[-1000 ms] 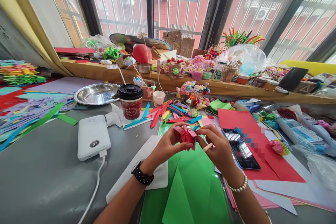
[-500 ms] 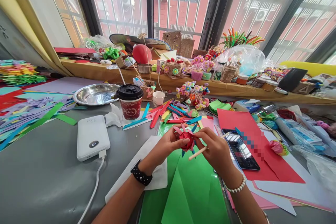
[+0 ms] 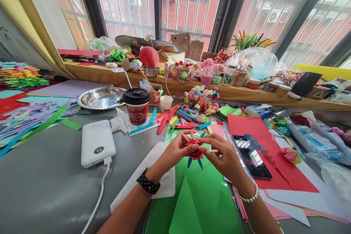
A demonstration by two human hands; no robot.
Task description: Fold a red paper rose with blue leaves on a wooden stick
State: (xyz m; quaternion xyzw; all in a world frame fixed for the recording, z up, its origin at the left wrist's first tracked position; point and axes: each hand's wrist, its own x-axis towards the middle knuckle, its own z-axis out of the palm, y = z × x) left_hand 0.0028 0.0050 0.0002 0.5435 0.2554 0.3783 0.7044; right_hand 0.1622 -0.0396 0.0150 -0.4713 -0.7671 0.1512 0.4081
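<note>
A folded paper flower [image 3: 194, 147], red and pink with blue strips sticking out, is pinched in my left hand [image 3: 173, 148] above the green paper [image 3: 204, 193]. From the right, the fingertips of my right hand [image 3: 227, 155] press against the flower's edge. That hand also has a thin pale wooden stick [image 3: 212, 151] tucked between its fingers, and only a short end of it shows. Both hands are closed. Fingers hide part of the flower's sides.
Left of my arms lie a white power bank [image 3: 98, 143] with its cable and a lidded cup [image 3: 136, 106]. A metal plate [image 3: 85, 103] and paper strips [image 3: 41, 117] are further left. On the right, a phone [image 3: 252, 157] rests on red paper [image 3: 290, 168]. Crafts crowd the windowsill.
My right fingers have moved in against the flower. The stick has swung from pointing down-left to nearly level, with less of it showing. The flower has turned slightly, its blue tips now pointing downward.
</note>
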